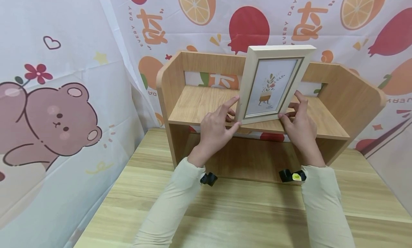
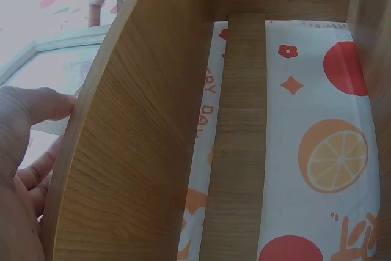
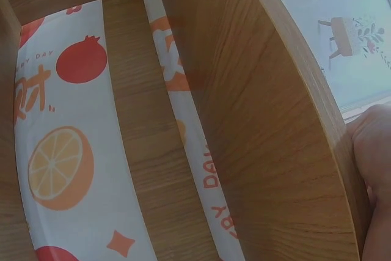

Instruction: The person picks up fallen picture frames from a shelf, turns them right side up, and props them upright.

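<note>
A cream picture frame [image 1: 273, 85] with a potted-plant print stands on the top board of a wooden desk shelf [image 1: 199, 105], leaning slightly to the right. My left hand [image 1: 234, 112] pinches the frame's lower left edge between thumb and fingers. On the lower right edge, my right hand [image 1: 288, 105] grips it the same way. In the left wrist view the left hand [image 2: 24, 151] lies against the shelf board [image 2: 140, 151], with the frame [image 2: 55, 71] beyond it. The right wrist view shows the frame's print [image 3: 348, 47] past the board [image 3: 263, 120], and part of my right hand [image 3: 376, 163].
The shelf stands on a light wooden table [image 1: 244, 212] and has raised side walls [image 1: 351, 94] and a low back rail. A fruit-print cloth [image 1: 379, 33] hangs behind, and a bear-print curtain [image 1: 54, 122] hangs on the left.
</note>
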